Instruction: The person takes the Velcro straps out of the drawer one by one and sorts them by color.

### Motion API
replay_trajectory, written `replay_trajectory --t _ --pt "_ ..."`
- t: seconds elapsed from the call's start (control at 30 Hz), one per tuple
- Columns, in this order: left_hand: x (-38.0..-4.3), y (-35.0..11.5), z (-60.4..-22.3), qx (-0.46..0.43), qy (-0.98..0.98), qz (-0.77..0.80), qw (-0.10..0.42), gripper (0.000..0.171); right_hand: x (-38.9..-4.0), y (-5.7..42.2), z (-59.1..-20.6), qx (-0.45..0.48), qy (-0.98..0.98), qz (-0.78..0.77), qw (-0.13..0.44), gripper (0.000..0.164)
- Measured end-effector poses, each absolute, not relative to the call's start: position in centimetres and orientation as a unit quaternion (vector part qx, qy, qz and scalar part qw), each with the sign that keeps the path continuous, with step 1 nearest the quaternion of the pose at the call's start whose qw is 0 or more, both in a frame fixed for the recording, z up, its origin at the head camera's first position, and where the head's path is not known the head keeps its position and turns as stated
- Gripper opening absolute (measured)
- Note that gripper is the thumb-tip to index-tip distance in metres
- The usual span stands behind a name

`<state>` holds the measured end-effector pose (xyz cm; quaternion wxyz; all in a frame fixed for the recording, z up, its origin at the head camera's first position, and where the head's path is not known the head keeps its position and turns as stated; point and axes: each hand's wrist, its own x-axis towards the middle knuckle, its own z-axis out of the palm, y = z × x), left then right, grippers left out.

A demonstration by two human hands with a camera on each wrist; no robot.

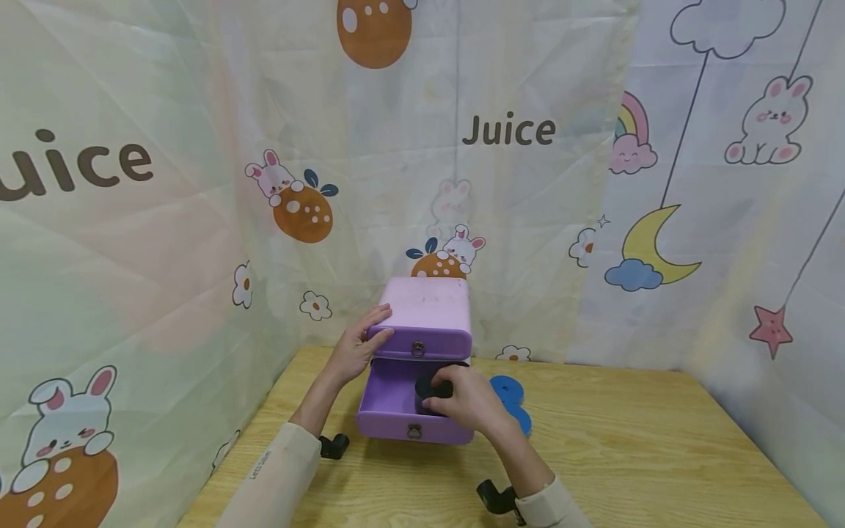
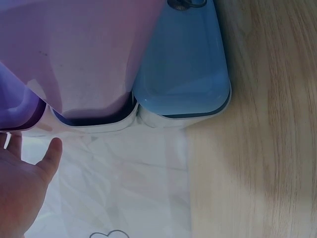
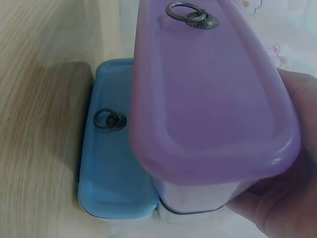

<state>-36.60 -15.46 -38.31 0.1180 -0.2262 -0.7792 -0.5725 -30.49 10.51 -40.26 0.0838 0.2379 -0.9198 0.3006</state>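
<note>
A small drawer cabinet with a pale pink top (image 1: pixel 425 302) stands on the table. Its purple upper drawer (image 1: pixel 449 345) is closed, while the purple drawer (image 1: pixel 386 389) below is pulled out. My left hand (image 1: pixel 353 352) rests against the cabinet's upper left corner, fingers fairly straight. Inside the pulled-out drawer, my right hand (image 1: pixel 465 396) pinches a black round, short cylinder (image 1: pixel 422 400) between thumb and fingers; its exact kind cannot be told. A light blue drawer front (image 3: pixel 116 163) with a ring handle lies below the purple one in the right wrist view.
Two blue discs (image 1: pixel 507 389) lie on the wooden table (image 1: pixel 614 440) just right of the cabinet. Printed cloth hangs behind and at both sides. Black wrist mounts (image 1: pixel 495 499) sit near both forearms.
</note>
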Motion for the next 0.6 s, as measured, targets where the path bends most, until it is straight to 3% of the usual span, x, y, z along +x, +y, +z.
replay_trajectory --t 0.6 --pt "-38.6 -16.3 -40.3 -0.237 -0.773 -0.573 0.130 0.052 -30.2 12.7 -39.6 0.229 -0.893 0.366 0.124 0.023"
